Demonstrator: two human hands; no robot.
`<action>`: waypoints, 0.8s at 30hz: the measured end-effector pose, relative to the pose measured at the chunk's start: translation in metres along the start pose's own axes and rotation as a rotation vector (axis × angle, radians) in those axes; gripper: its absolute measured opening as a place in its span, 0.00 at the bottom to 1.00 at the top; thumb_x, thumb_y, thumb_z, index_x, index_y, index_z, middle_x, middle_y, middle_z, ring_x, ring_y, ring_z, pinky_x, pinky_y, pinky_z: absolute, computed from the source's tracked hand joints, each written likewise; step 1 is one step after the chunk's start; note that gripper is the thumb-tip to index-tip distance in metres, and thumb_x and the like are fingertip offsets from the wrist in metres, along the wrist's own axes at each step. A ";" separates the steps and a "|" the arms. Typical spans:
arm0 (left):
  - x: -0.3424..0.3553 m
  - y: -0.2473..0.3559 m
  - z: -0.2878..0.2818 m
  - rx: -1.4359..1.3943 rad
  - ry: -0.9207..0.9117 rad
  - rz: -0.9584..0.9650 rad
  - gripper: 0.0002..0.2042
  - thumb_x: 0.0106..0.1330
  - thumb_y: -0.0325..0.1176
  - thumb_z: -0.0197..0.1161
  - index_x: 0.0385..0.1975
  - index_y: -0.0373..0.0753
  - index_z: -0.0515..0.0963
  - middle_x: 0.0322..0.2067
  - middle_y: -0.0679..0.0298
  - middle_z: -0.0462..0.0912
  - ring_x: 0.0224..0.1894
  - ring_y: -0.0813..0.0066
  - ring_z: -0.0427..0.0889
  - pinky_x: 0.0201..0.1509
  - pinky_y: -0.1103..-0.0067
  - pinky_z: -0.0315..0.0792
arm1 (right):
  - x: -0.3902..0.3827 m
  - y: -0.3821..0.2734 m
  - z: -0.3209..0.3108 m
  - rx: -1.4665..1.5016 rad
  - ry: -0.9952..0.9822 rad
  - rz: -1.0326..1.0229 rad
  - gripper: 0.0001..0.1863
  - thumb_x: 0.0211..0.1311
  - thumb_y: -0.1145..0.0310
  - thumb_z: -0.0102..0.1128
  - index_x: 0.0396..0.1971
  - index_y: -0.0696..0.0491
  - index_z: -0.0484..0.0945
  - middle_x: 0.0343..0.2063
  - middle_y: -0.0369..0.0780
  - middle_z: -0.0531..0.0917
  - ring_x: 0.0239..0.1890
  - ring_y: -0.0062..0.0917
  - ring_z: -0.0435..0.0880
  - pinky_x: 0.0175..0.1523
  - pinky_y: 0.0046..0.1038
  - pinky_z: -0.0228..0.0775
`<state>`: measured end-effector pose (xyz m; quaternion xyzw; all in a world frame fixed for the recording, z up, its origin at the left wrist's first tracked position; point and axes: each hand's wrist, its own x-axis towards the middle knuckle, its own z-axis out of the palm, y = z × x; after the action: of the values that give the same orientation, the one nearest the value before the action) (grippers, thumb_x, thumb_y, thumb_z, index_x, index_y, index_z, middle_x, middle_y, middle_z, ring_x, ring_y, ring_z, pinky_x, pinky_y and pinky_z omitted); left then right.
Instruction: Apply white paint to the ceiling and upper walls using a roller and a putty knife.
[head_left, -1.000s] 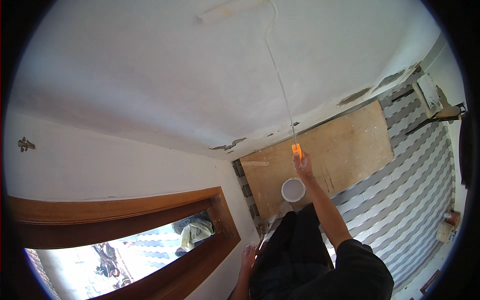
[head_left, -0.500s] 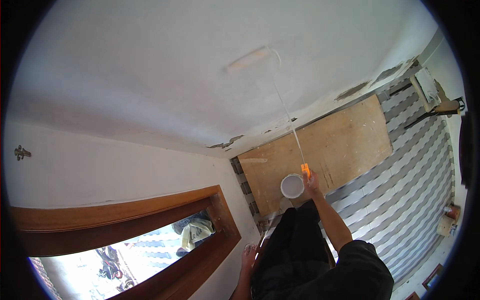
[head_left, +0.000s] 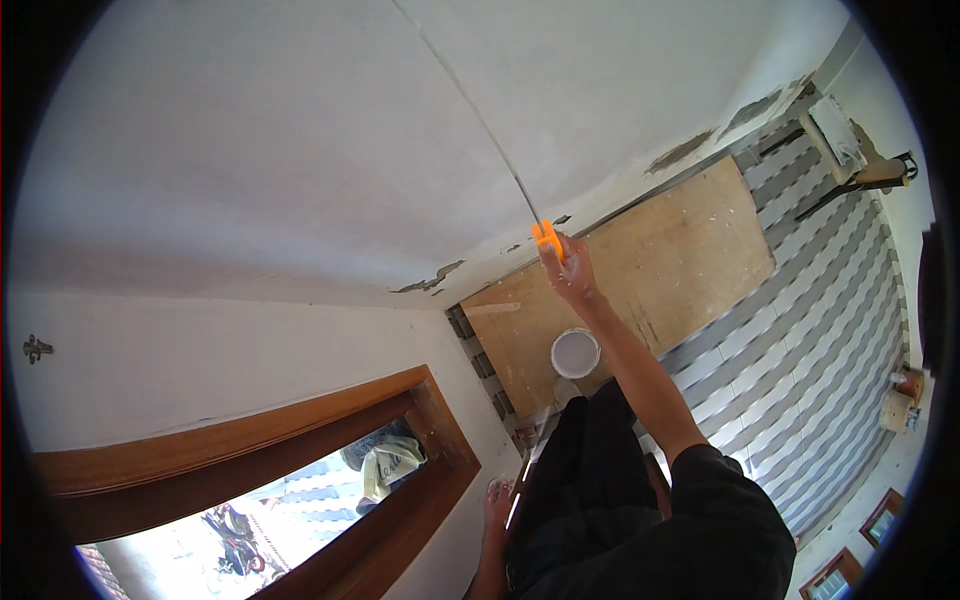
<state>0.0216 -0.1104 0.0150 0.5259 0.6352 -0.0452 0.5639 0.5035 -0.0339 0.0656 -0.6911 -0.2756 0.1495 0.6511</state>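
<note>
My right hand (head_left: 568, 268) is closed around the orange handle (head_left: 547, 238) of a paint roller, its thin rod (head_left: 467, 110) rising across the white wall (head_left: 260, 140) out of the top of the view; the roller head is not visible. Below that hand, a white bucket (head_left: 575, 353) of pale paint stands on a brown board (head_left: 680, 240) laid over the tiles. My left hand (head_left: 497, 500), spattered white, has curled fingers beside my dark-clothed legs, near a narrow wooden edge; what they grip is too small to make out.
A wooden-framed doorway (head_left: 430, 430) opens at lower left onto a bright area. A small metal fixture (head_left: 37, 349) is on the left wall. Grey-and-white tiles (head_left: 790, 350) cover the floor. At upper right stand a pale rectangular object (head_left: 835, 130) and a dark-legged item (head_left: 870, 180). Flaking patches run along the wall's base.
The roller and my right hand dipped half a second ago and are now higher and further left; the roller head has left the view. My left hand stays low.
</note>
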 end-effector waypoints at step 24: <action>0.009 -0.052 0.021 -0.009 0.027 0.224 0.13 0.66 0.37 0.51 0.37 0.35 0.78 0.35 0.58 0.81 0.41 0.70 0.78 0.47 0.77 0.69 | -0.213 0.153 -0.105 -0.624 0.060 0.173 0.17 0.63 0.57 0.50 0.26 0.57 0.75 0.18 0.48 0.76 0.22 0.45 0.76 0.27 0.38 0.65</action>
<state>-0.0003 -0.1416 -0.0270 0.5917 0.5799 0.0282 0.5593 0.4205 -0.2422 -0.1059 -0.8824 -0.2288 0.0921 0.4006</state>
